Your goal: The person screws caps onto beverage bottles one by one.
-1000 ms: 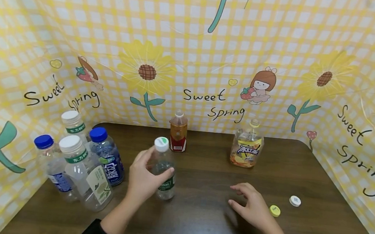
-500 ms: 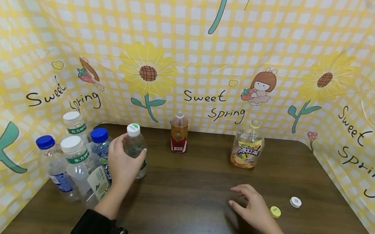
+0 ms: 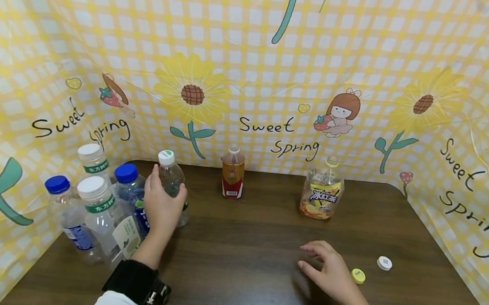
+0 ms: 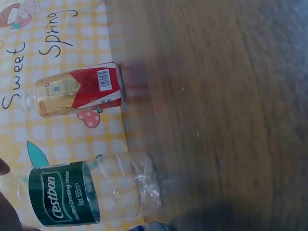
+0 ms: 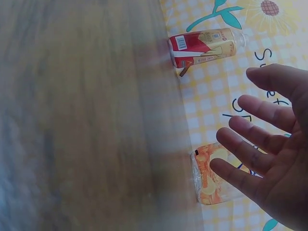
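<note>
My left hand [image 3: 161,206] grips a clear water bottle [image 3: 172,179] with a white cap and a green Cestbon label. It stands upright, right beside a blue-capped bottle [image 3: 126,174] at the table's left. In the left wrist view, fingertips show at the upper part of the water bottle [image 4: 122,187], its lower body and base uncovered. My right hand [image 3: 326,268] holds nothing, its fingers loosely spread over the right half of the table. Near its wrist lie a yellow cap [image 3: 358,276] and a white cap [image 3: 384,263].
More capped bottles crowd the left: a second blue-capped one [image 3: 57,185], a front white-capped one [image 3: 93,189] and a rear white-capped one [image 3: 91,151]. At the back stand an uncapped amber-and-red bottle [image 3: 232,173] and an uncapped iced tea bottle [image 3: 322,197]. A checked cloth [image 3: 252,74] encloses the table.
The left hand has carried the water bottle leftward and back from the table's middle to beside the bottle group. The right hand and the two loose caps have stayed put.
</note>
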Tool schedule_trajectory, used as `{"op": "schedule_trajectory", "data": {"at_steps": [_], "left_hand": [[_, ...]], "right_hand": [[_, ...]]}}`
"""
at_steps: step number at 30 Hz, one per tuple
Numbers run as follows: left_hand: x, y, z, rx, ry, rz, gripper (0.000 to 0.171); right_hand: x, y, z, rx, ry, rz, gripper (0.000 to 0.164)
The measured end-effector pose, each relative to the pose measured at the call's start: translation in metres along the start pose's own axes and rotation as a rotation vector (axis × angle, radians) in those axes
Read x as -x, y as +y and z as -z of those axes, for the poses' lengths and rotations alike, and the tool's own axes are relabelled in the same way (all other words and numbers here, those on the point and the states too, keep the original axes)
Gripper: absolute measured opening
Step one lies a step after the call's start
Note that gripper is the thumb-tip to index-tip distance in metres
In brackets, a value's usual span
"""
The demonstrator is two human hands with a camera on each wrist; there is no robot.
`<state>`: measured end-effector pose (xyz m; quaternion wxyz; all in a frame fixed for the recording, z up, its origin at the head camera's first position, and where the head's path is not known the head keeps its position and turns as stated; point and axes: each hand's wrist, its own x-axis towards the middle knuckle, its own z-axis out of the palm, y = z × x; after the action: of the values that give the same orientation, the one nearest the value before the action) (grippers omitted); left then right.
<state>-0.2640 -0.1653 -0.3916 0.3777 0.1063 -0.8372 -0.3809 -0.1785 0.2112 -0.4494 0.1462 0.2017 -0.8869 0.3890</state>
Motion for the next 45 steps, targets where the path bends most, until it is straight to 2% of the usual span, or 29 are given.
{"op": "schedule_trajectory", "data": {"at_steps": [10,19,23,26,28,30,33,35,37,38,40,45], "left_hand": [[-0.002,-0.001,-0.005,0.046,-0.027,0.056,0.083],[-0.003,-0.002,-0.008,0.044,-0.029,0.044,0.089],[-0.002,0.002,-0.009,0.042,-0.026,0.004,0.089],[-0.001,0.008,-0.009,0.041,0.014,-0.069,0.088],[0.001,0.012,-0.009,0.056,0.070,-0.144,0.086],[0.004,0.018,-0.011,0.097,0.149,-0.248,0.080],[0.009,0.026,-0.017,0.190,0.254,-0.440,0.072],[0.012,0.032,-0.025,0.240,0.267,-0.549,0.071],[0.014,0.036,-0.036,0.260,0.220,-0.587,0.074],[0.014,0.038,-0.043,0.259,0.176,-0.568,0.075],[0.012,0.042,-0.057,0.241,0.065,-0.474,0.081],[-0.007,0.047,-0.096,0.184,-0.216,-0.109,0.095]], "right_hand": [[-0.001,-0.001,0.003,-0.015,-0.009,-0.021,0.024],[0.000,0.002,0.006,-0.018,0.002,-0.024,0.024],[0.000,0.004,0.007,-0.009,0.008,-0.019,0.024],[-0.001,0.004,0.008,-0.001,0.016,-0.012,0.024],[0.000,0.004,0.008,0.001,0.018,-0.012,0.024],[0.000,0.004,0.009,0.000,0.018,-0.016,0.024],[0.002,0.005,0.010,0.005,0.017,-0.022,0.024],[0.002,0.005,0.011,0.003,0.016,-0.027,0.024],[0.002,0.005,0.011,0.006,0.019,-0.019,0.024],[0.001,0.004,0.012,0.007,0.020,-0.014,0.023],[0.000,0.002,0.013,0.007,0.020,-0.004,0.023],[-0.004,-0.001,0.015,0.013,0.012,0.004,0.022]]}}
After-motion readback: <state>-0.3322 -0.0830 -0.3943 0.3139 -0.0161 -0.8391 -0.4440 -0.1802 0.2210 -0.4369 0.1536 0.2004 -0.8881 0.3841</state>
